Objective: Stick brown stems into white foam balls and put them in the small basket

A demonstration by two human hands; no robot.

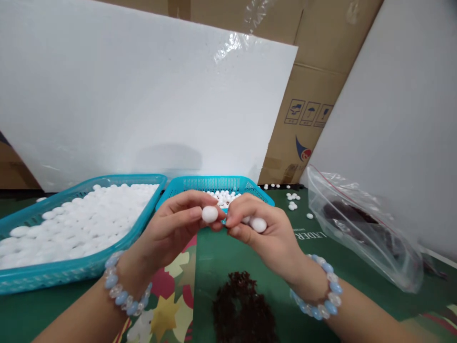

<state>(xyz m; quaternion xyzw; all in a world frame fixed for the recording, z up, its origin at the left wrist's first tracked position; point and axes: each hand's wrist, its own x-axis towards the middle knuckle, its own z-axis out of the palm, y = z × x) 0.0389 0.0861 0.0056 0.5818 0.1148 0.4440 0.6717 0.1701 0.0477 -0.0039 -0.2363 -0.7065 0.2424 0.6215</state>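
Between the thumb and fingers of my left hand (pixel 174 221) is a white oval ball (pixel 209 214), smooth and about fingertip-sized. Close beside it, my right hand (pixel 262 228) is closed, with another white ball (pixel 258 225) tucked in its curled fingers and part of one more showing behind. The right thumb and forefinger pinch together near the left fingertips; a small bluish bit shows there, too small to name. Below the hands lies a heap of dark reddish-brown shreds (pixel 244 309) on the green surface.
A large turquoise basket (pixel 143 231) full of white balls stands at left. Behind my hands is a smaller turquoise basket (pixel 214 182) with white pieces. A clear plastic bag (pixel 385 257) with dark material lies right, near loose white balls (pixel 293 206). A white board (pixel 143 95) leans behind.
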